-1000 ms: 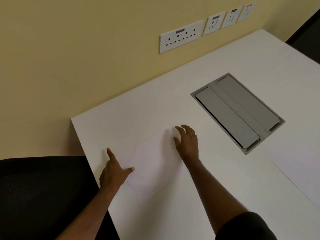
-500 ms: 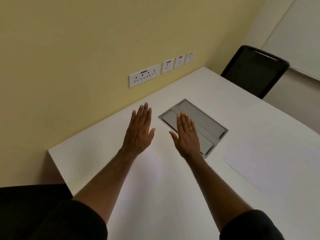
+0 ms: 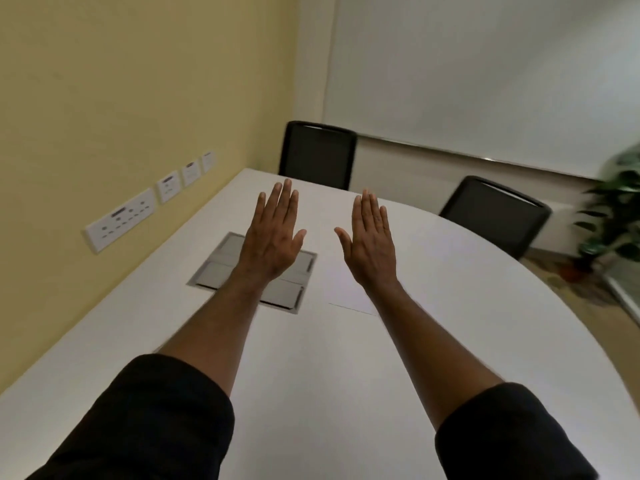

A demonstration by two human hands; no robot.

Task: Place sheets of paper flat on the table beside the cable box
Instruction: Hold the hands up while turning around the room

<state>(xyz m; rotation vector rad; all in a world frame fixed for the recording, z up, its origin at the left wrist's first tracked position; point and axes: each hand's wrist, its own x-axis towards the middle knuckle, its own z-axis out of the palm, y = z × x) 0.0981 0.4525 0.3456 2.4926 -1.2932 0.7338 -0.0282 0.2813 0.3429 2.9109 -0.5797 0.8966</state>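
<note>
Both my hands are raised above the white table (image 3: 346, 375), palms down, fingers straight, holding nothing. My left hand (image 3: 273, 233) hovers over the grey cable box (image 3: 221, 268), which is set flush into the tabletop and partly hidden by my forearm. My right hand (image 3: 370, 240) hovers to the right of the box, over a white sheet of paper (image 3: 341, 289) that lies flat on the table beside the box; its near edge shows below my wrist. The sheet near the table's left end is out of view.
A yellow wall with a row of white sockets (image 3: 121, 220) runs along the table's left side. Two black chairs (image 3: 317, 154) (image 3: 495, 213) stand at the far end. A whiteboard (image 3: 485, 74) hangs behind them, a potted plant (image 3: 613, 216) at right.
Both hands left the sheet at the table's left end and rose, spread flat. My view swung up and right, so the cable box now lies under my left hand.
</note>
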